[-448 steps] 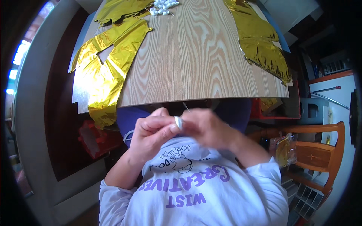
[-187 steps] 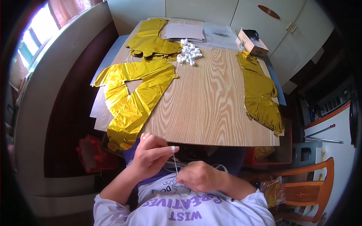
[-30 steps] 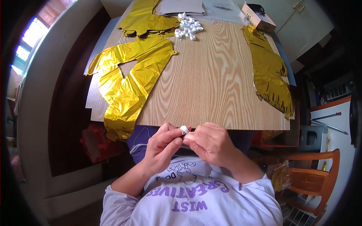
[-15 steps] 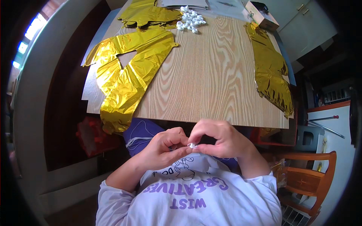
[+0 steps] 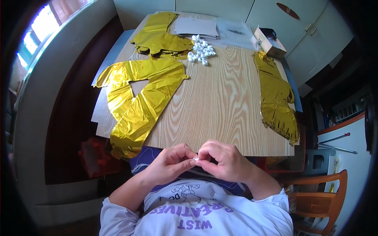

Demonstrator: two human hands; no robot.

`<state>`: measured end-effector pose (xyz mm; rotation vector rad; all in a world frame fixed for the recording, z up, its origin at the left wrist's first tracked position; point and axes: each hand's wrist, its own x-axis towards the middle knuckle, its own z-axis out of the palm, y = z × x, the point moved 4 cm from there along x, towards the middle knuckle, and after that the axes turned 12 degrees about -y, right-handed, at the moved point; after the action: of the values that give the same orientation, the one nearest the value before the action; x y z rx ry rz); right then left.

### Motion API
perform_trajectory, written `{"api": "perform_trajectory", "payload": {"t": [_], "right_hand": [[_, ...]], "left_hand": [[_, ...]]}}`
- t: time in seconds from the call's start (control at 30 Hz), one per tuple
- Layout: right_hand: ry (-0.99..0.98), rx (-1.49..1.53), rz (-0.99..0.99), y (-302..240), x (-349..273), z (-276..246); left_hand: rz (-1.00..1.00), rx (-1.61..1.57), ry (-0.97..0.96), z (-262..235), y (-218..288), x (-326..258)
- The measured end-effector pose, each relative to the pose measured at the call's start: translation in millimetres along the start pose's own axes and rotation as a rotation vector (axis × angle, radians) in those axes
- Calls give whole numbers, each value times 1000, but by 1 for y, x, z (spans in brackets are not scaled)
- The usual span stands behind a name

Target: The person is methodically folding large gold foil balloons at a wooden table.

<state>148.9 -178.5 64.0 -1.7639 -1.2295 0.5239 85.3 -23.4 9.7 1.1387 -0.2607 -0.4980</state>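
Note:
My left hand (image 5: 170, 163) and my right hand (image 5: 223, 160) meet fingertip to fingertip just below the near edge of the wooden table (image 5: 220, 106), above my lap. Pinched between them is a small white bead-like piece (image 5: 195, 159), mostly hidden by the fingers. Whether a thread runs through it I cannot tell. On the table's far side lies a heap of the same small white pieces (image 5: 200, 52). A large flat gold foil balloon (image 5: 138, 100) covers the table's left part, hanging over its near edge.
Another gold foil balloon (image 5: 277, 100) lies along the table's right edge, more gold foil (image 5: 159, 35) at the back left. Papers (image 5: 197, 26) and a small cardboard box (image 5: 269, 42) sit at the far end. A wooden chair (image 5: 321, 198) stands at my right.
My head has tipped up, so more of the table's far end shows. My hands stay together at the table's near edge, still pinching the small white piece.

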Motion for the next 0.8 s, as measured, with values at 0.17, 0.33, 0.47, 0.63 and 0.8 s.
{"api": "perform_trajectory", "payload": {"t": [0.17,0.33,0.47,0.63,0.8], "right_hand": [[-237,130,3,5,16,-17],[-270,-102,-203,-8,24,-18],[-371,19,-224,-3,37,-21],[-353,-9,-133,2,57,-36],[-10,282,303,93,102,-87]], "left_hand": [[-191,-381,-161,-11,1,6],[-286,-383,-144,-24,0,5],[-264,-432,-189,-28,1,8],[-191,-595,-106,-49,-1,17],[11,-465,110,-62,31,24]]}}
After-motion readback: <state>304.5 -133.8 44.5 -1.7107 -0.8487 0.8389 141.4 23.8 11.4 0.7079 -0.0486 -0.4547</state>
